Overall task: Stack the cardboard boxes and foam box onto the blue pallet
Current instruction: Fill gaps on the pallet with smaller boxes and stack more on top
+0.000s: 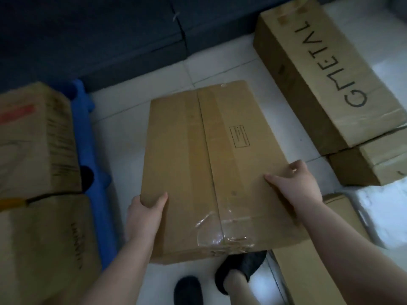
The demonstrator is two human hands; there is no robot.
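A large flat taped cardboard box (pixel 209 164) fills the middle of the view, held above the tiled floor. My left hand (pixel 146 214) grips its near left edge, thumb on top. My right hand (pixel 295 183) grips its right edge, fingers curled over the side. The blue pallet (pixel 92 146) lies at the left with two cardboard boxes on it: a far one (pixel 37 137) and a near one (pixel 46 243). A white foam box (pixel 383 214) sits on the floor at the right.
A long cardboard box marked with black letters (pixel 326 69) lies at the upper right, a smaller box (pixel 370 166) beside it. Another flat box (pixel 308 267) lies at the lower right. Dark cushions (pixel 110 36) line the far side. My feet in dark slippers (pixel 237 271) stand below the held box.
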